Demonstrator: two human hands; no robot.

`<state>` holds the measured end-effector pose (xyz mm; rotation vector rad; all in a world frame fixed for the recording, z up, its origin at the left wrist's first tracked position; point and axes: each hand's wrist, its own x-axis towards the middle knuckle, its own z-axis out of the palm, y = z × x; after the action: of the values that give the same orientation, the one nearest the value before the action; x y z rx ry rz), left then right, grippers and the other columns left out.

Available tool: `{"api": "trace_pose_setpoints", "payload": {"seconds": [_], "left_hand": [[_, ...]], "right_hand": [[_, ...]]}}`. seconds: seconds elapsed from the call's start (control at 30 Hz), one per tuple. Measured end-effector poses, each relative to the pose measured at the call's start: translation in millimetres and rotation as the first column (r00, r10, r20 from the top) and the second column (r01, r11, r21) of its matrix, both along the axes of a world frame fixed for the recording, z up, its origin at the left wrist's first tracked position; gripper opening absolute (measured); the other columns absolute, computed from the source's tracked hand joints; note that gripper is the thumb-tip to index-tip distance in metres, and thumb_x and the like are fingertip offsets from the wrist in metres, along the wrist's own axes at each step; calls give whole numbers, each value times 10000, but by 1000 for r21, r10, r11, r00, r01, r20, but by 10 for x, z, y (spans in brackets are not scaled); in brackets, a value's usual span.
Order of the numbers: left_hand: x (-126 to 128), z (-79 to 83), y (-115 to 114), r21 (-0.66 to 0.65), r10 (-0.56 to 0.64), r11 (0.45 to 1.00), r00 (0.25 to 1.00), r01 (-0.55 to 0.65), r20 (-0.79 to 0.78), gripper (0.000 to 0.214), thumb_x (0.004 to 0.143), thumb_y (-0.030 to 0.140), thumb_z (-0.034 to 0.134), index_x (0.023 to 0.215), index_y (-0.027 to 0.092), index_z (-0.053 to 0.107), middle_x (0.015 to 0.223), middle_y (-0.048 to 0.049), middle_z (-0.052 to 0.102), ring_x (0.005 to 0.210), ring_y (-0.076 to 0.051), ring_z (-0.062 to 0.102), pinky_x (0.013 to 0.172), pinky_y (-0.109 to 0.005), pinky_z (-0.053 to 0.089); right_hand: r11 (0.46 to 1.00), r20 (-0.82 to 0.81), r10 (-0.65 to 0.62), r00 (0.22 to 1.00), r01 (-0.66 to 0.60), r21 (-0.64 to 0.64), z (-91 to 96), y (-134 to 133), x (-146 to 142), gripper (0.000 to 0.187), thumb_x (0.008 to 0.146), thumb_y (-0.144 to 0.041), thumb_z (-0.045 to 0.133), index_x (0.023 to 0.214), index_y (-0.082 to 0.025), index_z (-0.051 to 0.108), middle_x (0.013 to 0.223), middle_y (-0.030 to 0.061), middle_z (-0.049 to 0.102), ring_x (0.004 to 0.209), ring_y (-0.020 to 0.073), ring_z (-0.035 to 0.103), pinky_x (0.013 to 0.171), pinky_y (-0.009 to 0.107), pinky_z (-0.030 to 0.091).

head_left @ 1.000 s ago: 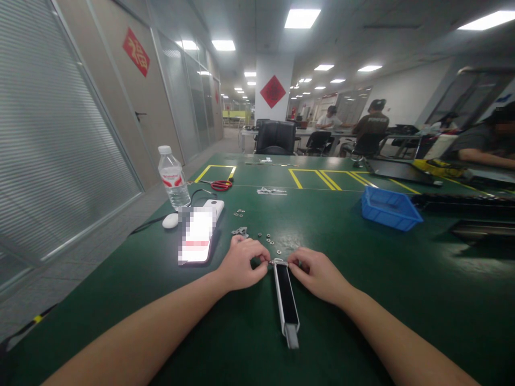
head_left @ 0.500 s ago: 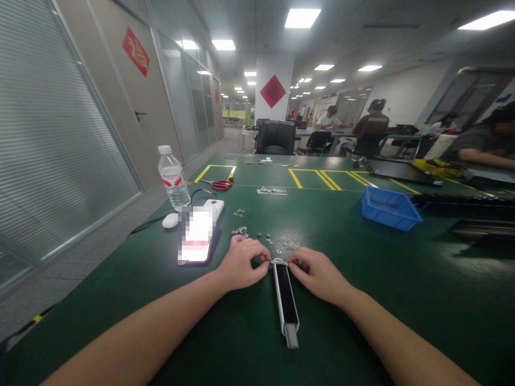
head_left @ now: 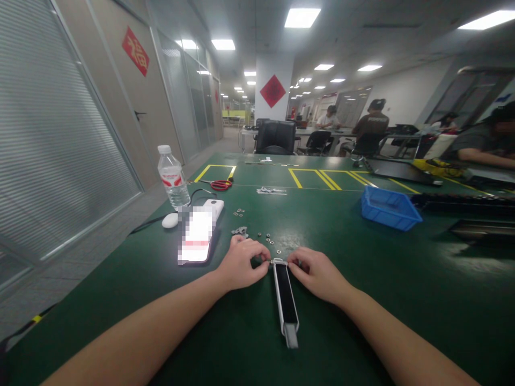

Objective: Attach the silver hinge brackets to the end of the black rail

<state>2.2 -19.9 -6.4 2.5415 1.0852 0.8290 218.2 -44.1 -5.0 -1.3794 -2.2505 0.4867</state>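
Note:
A long narrow white-framed piece with a black face (head_left: 286, 294) lies on the green table, a grey tab (head_left: 292, 336) sticking out of its near end. At its far end, my left hand (head_left: 245, 262) pinches thumb and fingers together by the left corner, on a small metal part (head_left: 271, 262) too tiny to name. My right hand (head_left: 316, 272) is closed at the right corner of the same end; what its fingertips hold is hidden. Several small metal rings (head_left: 269, 239) lie just beyond the hands, and grey metal pieces (head_left: 240, 231) sit behind my left hand.
Left of my arm rests a phone (head_left: 198, 233) with a bright screen, near a white oval object (head_left: 170, 220) and a water bottle (head_left: 173, 179). Red-handled scissors (head_left: 221, 185) lie farther back. A blue bin (head_left: 389, 209) stands at right. People sit in the background.

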Motion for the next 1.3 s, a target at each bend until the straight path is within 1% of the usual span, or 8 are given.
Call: {"api": "trace_pose_setpoints", "payload": {"seconds": [0.23,0.97,1.3], "left_hand": [[4,-8,3,7,-8,1000,1000,8,14,68,764,216,574,816,219,618,783,48,680,782,-158,613,855,-366,265],[-10,-10,19,-1,-28,1000,999,28,36,81,747,221,598,826,225,617,808,55,693,744,-146,608,872,-369,260],[-9,-21,22,-35,-22,999,999,23,36,97,734,214,621,829,231,620,808,61,698,738,-145,612,885,-379,252]], "right_hand": [[1000,2,9,1000,-9,7,-11,-2,9,148,864,-166,502,801,-169,635,730,18,569,654,144,515,609,260,386],[1000,-8,1,1000,-1,5,-23,9,7,147,863,-176,510,799,-176,642,733,19,569,657,146,515,607,263,384],[1000,-10,3,1000,-3,15,-33,10,12,149,862,-177,503,800,-183,639,733,18,573,662,146,519,610,259,389]]}}
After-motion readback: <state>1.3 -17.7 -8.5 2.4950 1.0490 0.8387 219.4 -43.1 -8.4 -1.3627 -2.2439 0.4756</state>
